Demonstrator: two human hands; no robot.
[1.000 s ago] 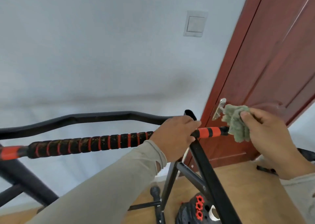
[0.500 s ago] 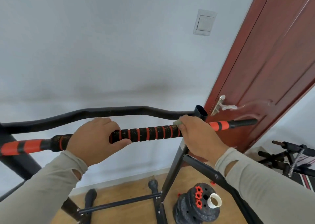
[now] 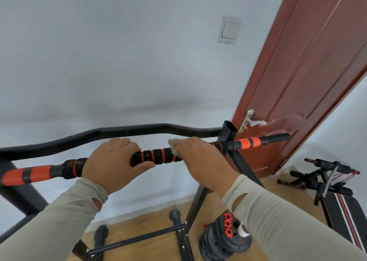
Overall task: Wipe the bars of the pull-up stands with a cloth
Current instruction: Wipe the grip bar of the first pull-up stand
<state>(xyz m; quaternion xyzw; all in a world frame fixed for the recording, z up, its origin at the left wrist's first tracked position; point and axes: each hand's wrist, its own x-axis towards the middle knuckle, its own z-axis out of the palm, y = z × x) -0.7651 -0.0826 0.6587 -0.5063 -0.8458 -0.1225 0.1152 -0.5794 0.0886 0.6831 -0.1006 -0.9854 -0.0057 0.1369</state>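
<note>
Cloth (image 3: 174, 149) pressed under right hand (image 3: 198, 159) on the padded bar (image 3: 156, 157), mid-wipe. Left hand (image 3: 113, 161) wrapped around the bar just beside it. Speckled grip beyond left hand and rear black bar (image 3: 119, 132) look undone.

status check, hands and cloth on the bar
Left hand gripping the padded bar, bare. Right hand pressing the cloth onto it. Nothing blocking between the hands.

Soft, even daylight fills the frame; a faint grey shadow band crosses the pale white wall (image 3: 99, 71) at mid-height. Wide-angle distortion bends the edges; focus stays sharp.
</note>
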